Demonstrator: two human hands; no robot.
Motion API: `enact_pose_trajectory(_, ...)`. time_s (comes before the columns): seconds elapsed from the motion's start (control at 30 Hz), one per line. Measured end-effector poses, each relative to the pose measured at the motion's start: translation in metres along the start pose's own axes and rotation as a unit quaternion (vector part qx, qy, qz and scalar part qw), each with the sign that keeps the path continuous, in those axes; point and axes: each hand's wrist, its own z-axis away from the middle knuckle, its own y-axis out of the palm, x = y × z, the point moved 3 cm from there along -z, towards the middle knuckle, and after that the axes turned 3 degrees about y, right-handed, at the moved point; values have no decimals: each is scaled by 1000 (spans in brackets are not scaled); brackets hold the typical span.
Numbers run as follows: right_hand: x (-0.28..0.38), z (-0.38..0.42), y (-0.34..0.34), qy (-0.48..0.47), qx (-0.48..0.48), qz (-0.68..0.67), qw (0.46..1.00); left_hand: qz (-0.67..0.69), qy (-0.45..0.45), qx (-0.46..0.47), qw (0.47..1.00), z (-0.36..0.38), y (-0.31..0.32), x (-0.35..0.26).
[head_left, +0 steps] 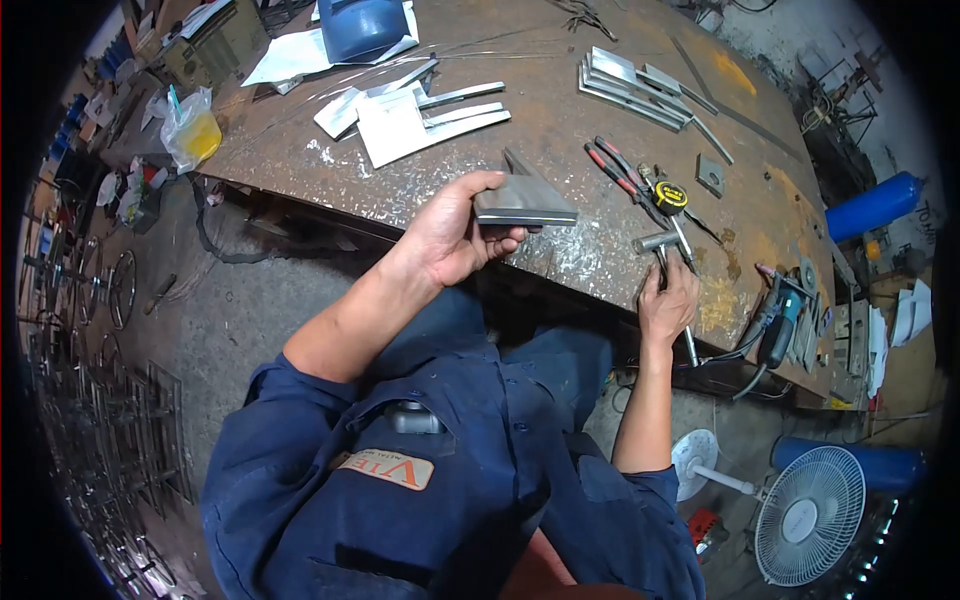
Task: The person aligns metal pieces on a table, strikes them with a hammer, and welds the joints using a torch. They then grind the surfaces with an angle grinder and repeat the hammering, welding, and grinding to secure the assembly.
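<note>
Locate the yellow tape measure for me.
In the head view, the yellow tape measure lies on the metal workbench, right of center, beside the red-handled pliers and just beyond the hammer at the right hand.

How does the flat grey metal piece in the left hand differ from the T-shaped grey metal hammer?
Shape: the flat piece is broad and tapers away from the person; the hammer has a short head on a slim handle.
Hand: left holds the flat piece, right the hammer.
Shared: grey, metallic look.
</note>
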Motion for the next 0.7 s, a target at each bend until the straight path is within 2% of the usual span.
enact_pose_trajectory(0.03, 1, 0, -1, 1, -1, 0, 1000, -16, -15, 26, 999, -4, 5, 1)
enact_pose_trajectory(0.13, -1, 0, 1, -9, -6, 11, 1000, -74, -10, 5, 997, -8, 25, 2)
enact_pose_trajectory(0.2, 0, 1, 0, -8, -9, 4, 1000, -75, -18, 24, 997, -18, 30, 8)
enact_pose_trajectory(0.33, -2, -1, -7, -12, -3, -12, 1000, -186, -22, 8, 982, -28, 36, 22)
enact_pose_trajectory(0.4, -9, 1, -19, -15, -13, -34, 999, -316, 0, -31, 948, -37, 32, 28)
enact_pose_trajectory(0.47, -35, 0, -37, 25, -71, 17, 997, -350, -9, -38, 936, -51, 19, 33)
enact_pose_trajectory(0.53, -78, 1, -57, 77, -71, 107, 989, -443, 17, -49, 895, -57, 11, 30)
enact_pose_trajectory(0.57, -102, 3, -65, 132, -64, 175, 974, -464, 60, -37, 883, -54, 16, 26)
enact_pose_trajectory(0.6, -106, 0, -81, 198, -42, 201, 959, -468, 56, -34, 881, -48, 23, 26)
enact_pose_trajectory(0.67, -135, 4, -91, 277, -10, 230, 933, -599, 222, -68, 766, -35, 44, 19)
enact_pose_trajectory(0.7, -143, 2, -92, 283, -12, 229, 931, -662, 263, -78, 697, -34, 50, 21)
